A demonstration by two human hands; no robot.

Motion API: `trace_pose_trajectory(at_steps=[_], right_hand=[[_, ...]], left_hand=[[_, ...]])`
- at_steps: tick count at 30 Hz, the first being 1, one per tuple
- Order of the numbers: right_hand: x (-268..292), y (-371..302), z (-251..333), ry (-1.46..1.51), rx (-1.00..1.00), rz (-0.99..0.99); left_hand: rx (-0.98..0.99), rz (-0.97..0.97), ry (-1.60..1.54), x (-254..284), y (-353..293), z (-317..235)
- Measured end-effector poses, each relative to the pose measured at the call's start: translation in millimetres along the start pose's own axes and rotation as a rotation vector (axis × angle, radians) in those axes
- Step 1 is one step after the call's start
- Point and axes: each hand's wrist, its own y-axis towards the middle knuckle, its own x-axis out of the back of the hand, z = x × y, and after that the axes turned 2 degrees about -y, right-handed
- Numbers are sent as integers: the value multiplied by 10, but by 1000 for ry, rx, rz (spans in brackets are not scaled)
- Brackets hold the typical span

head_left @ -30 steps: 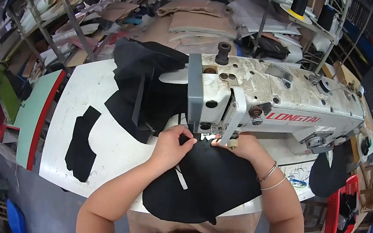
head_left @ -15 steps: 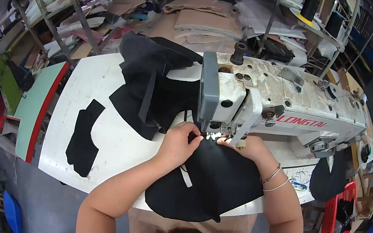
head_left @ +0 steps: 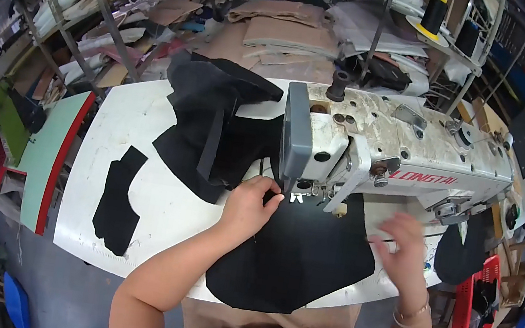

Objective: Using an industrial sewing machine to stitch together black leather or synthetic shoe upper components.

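Black cloth lies on the white surface, its upper end beneath the sewing machine, probably so the needle can reach that edge. The left hand pinches it between closed fingers beside the metal foot, seemingly to steady it. The right hand, blurred, hovers off its side, fingers apart, holding nothing visible. The cloth looks matte, broad, fairly flat.
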Motion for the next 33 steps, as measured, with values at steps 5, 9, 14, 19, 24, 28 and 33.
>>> trace_pose_trajectory(at_steps=[5, 9, 14, 19, 24, 28, 33], right_hand=[[193, -604, -889, -286, -360, -385], [183, -666, -1006, -248, -409, -376], [136, -699, -1034, -291, -450, -86], [117, -742, -983, -335, -426, -86], [198, -551, -462, -336, -356, -324], [234, -483, 212, 32, -6, 122], [-2, -597, 693, 140, 310, 527]], left_hand=[[-43, 13, -24, -72, 58, -52], [-9, 23, -28, -12, 24, -43], [-31, 18, -30, -46, 33, -16], [-26, 34, -30, -22, 14, -9], [-33, 41, -36, -21, 11, -6], [-60, 40, -23, 35, -44, 39], [-369, 616, -303, 516, -371, -541]])
